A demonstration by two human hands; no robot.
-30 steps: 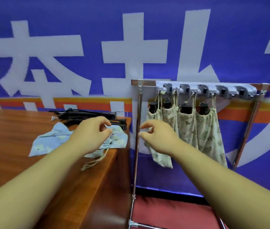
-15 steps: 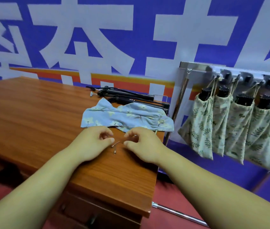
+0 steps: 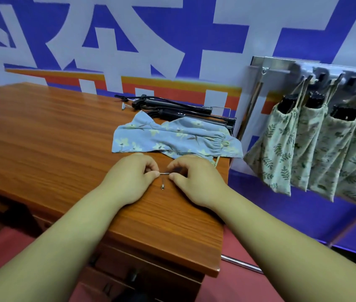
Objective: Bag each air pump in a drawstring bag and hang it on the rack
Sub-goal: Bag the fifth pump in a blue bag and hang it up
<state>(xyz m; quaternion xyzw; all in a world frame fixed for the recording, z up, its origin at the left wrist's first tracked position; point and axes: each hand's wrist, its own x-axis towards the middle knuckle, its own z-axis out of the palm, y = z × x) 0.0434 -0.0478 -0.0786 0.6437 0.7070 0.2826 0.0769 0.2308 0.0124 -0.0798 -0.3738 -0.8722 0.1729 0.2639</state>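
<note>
Blue floral drawstring bags [image 3: 172, 137] lie flat on the wooden table [image 3: 42, 136]. Behind them lie black air pumps [image 3: 185, 110] near the table's far right corner. My left hand [image 3: 133, 177] and my right hand [image 3: 194, 179] rest on the table just in front of the bags, and between them they pinch a small metal needle [image 3: 164, 173] by its two ends. A second small metal needle [image 3: 162, 186] lies on the table just below it. Several green-leaf bags [image 3: 299, 144] with black pump tops showing hang from the rack [image 3: 281, 68] on the right.
A small metal piece [image 3: 124, 106] lies by the left end of the pumps. The rack's metal post [image 3: 250, 110] stands close to the table's right edge. A metal bar [image 3: 242, 263] runs along the red floor beneath. A blue banner wall is behind.
My view swung from the rack to the table. Both hands dropped from in front of the rack to the tabletop and took hold of the small metal needle.
</note>
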